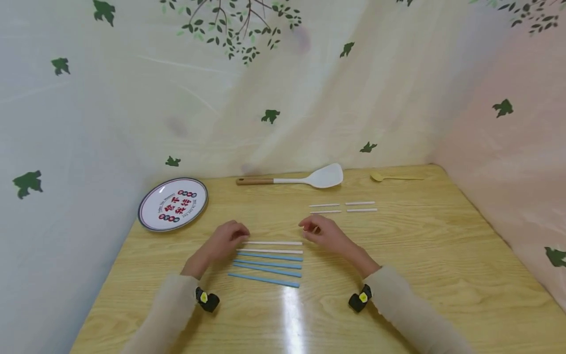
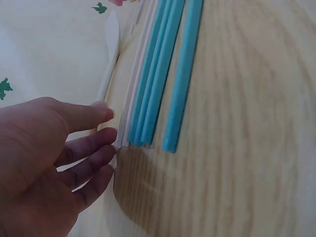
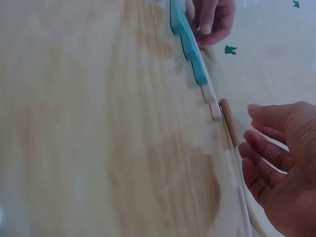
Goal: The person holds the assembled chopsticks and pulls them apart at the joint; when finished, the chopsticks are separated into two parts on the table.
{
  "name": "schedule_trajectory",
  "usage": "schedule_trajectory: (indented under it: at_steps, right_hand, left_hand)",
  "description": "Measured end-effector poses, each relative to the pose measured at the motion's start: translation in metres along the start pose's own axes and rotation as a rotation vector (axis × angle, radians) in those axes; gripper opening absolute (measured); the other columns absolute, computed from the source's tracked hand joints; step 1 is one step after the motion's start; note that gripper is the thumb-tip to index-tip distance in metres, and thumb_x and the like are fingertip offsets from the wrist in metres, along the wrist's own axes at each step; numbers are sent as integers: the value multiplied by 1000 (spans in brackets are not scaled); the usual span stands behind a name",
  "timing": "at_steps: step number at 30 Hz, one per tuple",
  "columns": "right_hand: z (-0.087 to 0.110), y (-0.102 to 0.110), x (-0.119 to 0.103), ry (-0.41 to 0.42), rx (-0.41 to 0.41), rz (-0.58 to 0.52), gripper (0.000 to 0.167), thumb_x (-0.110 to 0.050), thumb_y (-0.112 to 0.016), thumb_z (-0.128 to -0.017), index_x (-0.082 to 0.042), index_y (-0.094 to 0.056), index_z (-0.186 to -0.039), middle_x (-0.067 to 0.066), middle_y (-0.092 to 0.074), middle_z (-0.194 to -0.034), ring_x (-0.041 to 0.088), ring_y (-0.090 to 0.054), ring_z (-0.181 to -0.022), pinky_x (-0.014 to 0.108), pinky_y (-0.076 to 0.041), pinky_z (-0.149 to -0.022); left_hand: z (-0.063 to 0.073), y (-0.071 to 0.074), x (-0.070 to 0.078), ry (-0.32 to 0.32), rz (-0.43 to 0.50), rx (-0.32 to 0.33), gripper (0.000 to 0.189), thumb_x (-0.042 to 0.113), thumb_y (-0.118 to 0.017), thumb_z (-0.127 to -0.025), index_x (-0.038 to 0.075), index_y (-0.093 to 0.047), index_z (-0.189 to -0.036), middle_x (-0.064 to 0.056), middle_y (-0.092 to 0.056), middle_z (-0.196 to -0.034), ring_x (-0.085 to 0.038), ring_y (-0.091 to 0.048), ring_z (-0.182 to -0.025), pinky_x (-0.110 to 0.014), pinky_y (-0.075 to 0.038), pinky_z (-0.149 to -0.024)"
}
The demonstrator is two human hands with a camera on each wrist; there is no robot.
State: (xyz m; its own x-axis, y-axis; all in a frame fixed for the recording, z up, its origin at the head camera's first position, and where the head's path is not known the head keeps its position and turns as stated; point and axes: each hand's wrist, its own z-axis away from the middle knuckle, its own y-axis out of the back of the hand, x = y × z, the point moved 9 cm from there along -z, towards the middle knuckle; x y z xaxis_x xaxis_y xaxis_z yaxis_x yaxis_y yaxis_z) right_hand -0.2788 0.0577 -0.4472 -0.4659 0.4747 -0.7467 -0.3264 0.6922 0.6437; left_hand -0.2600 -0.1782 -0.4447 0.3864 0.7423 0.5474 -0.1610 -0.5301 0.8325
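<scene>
Lying side by side on the bench [image 1: 442,241], two white sticks [image 1: 274,243] and, nearer you, four blue sticks [image 1: 268,271] occupy the space between your hands. Your left hand [image 1: 224,240] is at the left ends of the white sticks, fingers loosely bent and grasping nothing, though you cannot tell whether they touch. Your right hand [image 1: 327,233], fingers released, is beyond the right ends, near four short pale sticks [image 1: 325,212], with a spatula [image 1: 325,177] farther back.
</scene>
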Motion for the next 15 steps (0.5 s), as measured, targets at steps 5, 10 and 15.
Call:
schedule_trajectory:
  at_steps: [5, 10, 15]
  right_hand:
    - [2, -18, 3, -1, -56, 30, 22, -18, -68, -89, -7, -65, -107, 3, -61, -98, 12, -54, -88, 25, -48, -78]
    - [1, -27, 1, 31, -73, 107, 13, -19, -69, -89, -10, -66, -99, 0, -59, -93, 10, -53, -86, 26, -47, -77]
    - [0, -29, 2, 9, -70, 138, 5, -17, -68, -89, -13, -65, -91, -2, -57, -91, 10, -51, -85, 28, -47, -78]
  left_hand:
    - [1, -10, 6, -23, 49, -30, 11, 12, -66, -89, 6, -67, -99, -4, -59, -91, -14, -55, -84, -32, -48, -76]
    - [-3, -20, 6, 4, 20, -52, 7, 16, -67, -89, 10, -66, -93, 0, -55, -87, -11, -51, -80, -30, -46, -74]
    - [-8, -23, 6, 39, 7, -63, 5, 14, -65, -91, 13, -62, -87, 2, -53, -84, -11, -48, -77, -28, -44, -71]
